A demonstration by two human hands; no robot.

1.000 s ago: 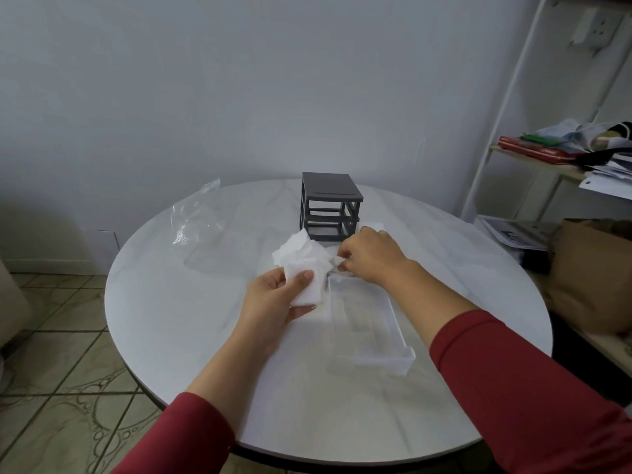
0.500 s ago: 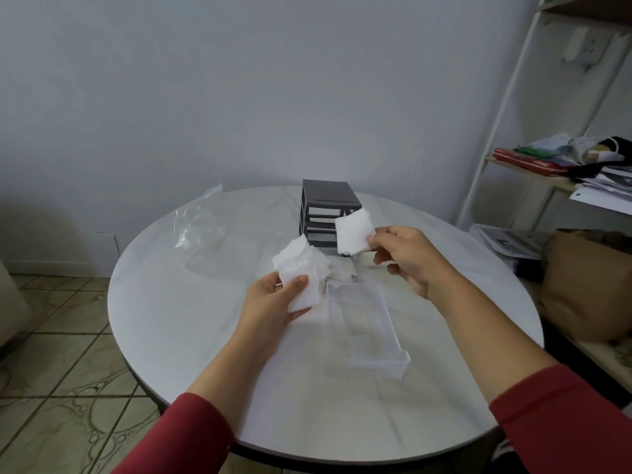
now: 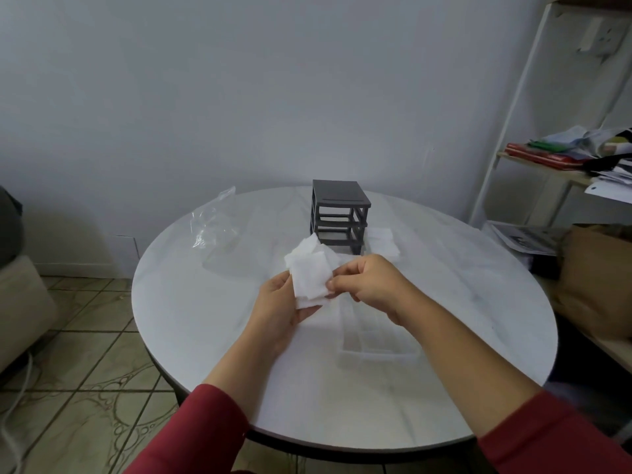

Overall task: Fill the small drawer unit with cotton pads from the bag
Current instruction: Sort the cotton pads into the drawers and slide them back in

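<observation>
Nearest on the round white table [image 3: 212,336]: a clear drawer [image 3: 371,340] lies pulled out, front toward the viewer, partly hidden under the right forearm. Above it, left hand [image 3: 278,311] holds a stack of white cotton pads [image 3: 309,273] from below, while right hand [image 3: 367,285] pinches the stack's right edge between thumb and fingers. Beyond: dark grey drawer unit [image 3: 340,215] stands upright, its slots showing no drawers, a few loose pads [image 3: 381,241] just right of its base, and the clear plastic bag [image 3: 213,222] well left.
</observation>
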